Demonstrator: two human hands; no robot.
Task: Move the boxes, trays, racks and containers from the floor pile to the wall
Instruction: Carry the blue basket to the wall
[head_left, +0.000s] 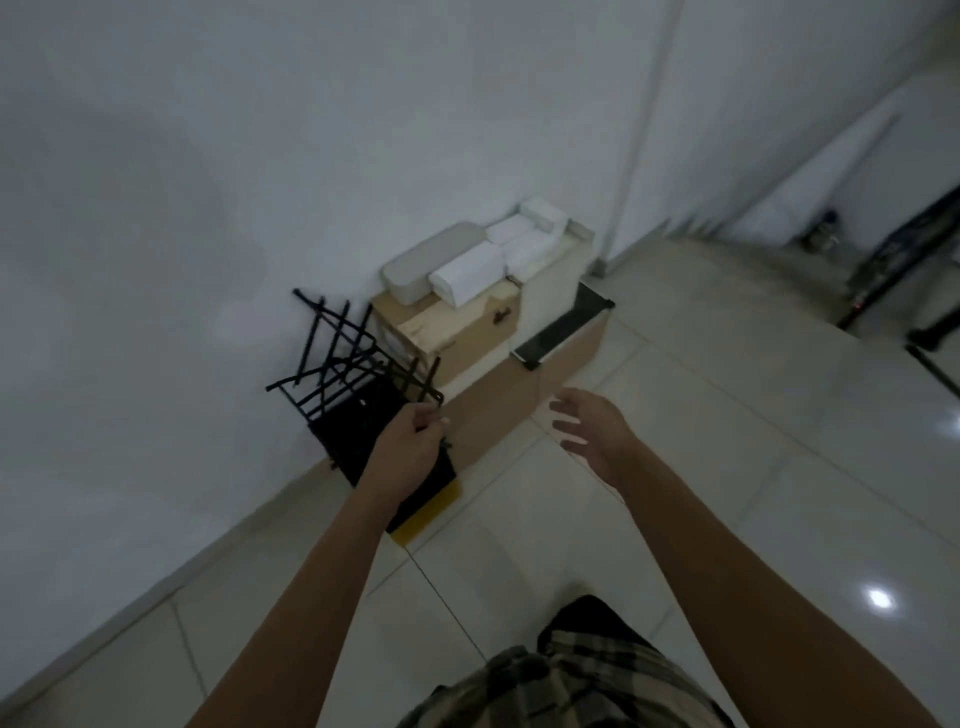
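Right now my left hand (410, 441) does the work: its fingers (428, 415) are curled round the near corner bar of the black wire rack (343, 358), which sits on a black box (358, 426) pushed up to the wall (208, 208). From my grip the rack lies up and to the left, its long bars running away from me toward the wall. It looks tilted, though blur hides how it is seated.

My right hand (592, 431) hangs open, fingers spread and holding nothing, over the low cardboard box (498, 410) just right of the rack, near it but apart. Of my 2 hands the left is plainly the nearer, so I judge it should lead any last nudge toward the wall, with the right free to steady the other side.

Room is tight on the right: a taller cardboard box (457, 322) stands just beside the rack, carrying a grey container (426, 265) and white boxes (467, 275). To the left along the wall, and back toward me, the floor (675, 467) gives space to shift or withdraw
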